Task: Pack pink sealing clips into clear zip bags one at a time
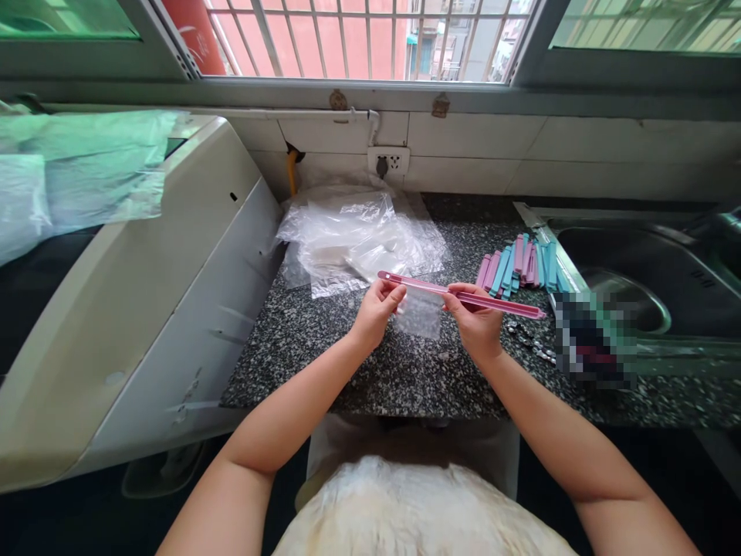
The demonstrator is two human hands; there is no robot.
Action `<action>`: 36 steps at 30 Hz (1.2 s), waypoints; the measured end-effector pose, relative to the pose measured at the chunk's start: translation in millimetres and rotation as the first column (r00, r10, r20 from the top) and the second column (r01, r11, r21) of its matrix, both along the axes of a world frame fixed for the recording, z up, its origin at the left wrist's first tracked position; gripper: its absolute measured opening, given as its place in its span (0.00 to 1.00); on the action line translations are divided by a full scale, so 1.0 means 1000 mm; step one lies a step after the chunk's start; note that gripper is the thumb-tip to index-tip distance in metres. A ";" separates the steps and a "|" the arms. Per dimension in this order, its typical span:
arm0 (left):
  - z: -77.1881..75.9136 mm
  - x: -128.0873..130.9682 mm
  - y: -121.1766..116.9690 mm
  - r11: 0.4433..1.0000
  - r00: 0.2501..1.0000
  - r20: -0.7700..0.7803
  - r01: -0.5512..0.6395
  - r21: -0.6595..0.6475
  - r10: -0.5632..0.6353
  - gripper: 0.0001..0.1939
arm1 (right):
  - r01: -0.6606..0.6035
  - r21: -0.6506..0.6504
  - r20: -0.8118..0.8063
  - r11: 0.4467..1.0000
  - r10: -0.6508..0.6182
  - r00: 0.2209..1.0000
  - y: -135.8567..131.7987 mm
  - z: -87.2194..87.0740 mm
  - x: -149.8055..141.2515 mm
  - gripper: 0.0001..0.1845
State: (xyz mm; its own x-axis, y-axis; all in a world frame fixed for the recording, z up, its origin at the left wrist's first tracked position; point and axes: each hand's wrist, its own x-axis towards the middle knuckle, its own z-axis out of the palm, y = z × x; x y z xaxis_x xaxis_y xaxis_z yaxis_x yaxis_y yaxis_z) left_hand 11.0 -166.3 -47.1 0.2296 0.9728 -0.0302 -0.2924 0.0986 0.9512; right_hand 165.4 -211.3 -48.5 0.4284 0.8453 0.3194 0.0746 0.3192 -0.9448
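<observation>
A long pink bag sealing clip [503, 303] is opened out nearly straight and spans both my hands above the counter. Its left end is pinched between the thumb and fingers of my left hand [370, 313]. My right hand [478, 320] grips it near its middle, and the rest sticks out to the right. Below the clip, between my hands, hangs a small clear plastic bag [421, 315]; whether its top edge lies inside the clip I cannot tell. My fingers partly hide the bag's upper corners.
A heap of clear plastic bags [341, 232] lies at the back by the wall socket [389, 161]. Pink and blue clips [518, 266] are piled beside the sink [683, 270]. A chain [529, 341] and a pixelated object [593, 340] lie at right. A pale appliance [191, 255] stands left.
</observation>
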 end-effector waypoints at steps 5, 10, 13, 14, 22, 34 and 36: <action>0.003 0.000 0.000 0.999 0.999 0.016 -0.041 0.013 0.041 0.23 | -0.014 -0.005 -0.011 1.000 0.014 1.000 -0.001 0.002 -0.001 0.10; 0.005 0.001 -0.002 1.000 0.999 0.035 -0.016 -0.014 0.016 0.19 | -0.023 -0.007 -0.027 1.000 0.023 0.999 0.000 0.001 -0.001 0.09; 0.006 0.001 -0.002 0.999 0.997 0.068 -0.034 -0.029 0.036 0.18 | -0.038 -0.008 -0.024 0.999 0.037 0.999 0.000 -0.003 -0.001 0.09; 0.007 0.001 -0.002 0.999 0.996 0.078 -0.039 -0.031 0.041 0.17 | -0.043 -0.010 -0.024 0.999 0.043 0.999 0.000 -0.004 -0.001 0.09; 0.013 -0.001 -0.004 0.995 1.000 0.024 0.012 -0.096 -0.010 0.13 | -0.008 -0.008 -0.077 1.000 0.008 0.997 0.003 -0.006 -0.001 0.09; 0.014 -0.001 -0.005 0.997 0.998 0.031 -0.059 -0.049 0.060 0.11 | -0.002 -0.025 -0.033 1.000 0.001 0.999 0.002 -0.008 -0.002 0.11; 0.012 0.000 -0.005 0.997 0.997 0.035 -0.064 -0.043 0.066 0.11 | 0.000 -0.030 -0.016 1.000 0.000 1.000 0.002 -0.008 -0.002 0.11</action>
State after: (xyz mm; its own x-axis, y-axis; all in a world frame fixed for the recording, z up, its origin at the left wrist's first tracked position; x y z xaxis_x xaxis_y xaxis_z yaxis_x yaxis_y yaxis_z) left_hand 10.6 -171.4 -34.6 0.1678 0.9837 -0.0639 -0.3341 0.1177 0.9352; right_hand 163.1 -208.8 -56.6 0.4334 0.8543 0.2870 0.0591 0.2909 -0.9549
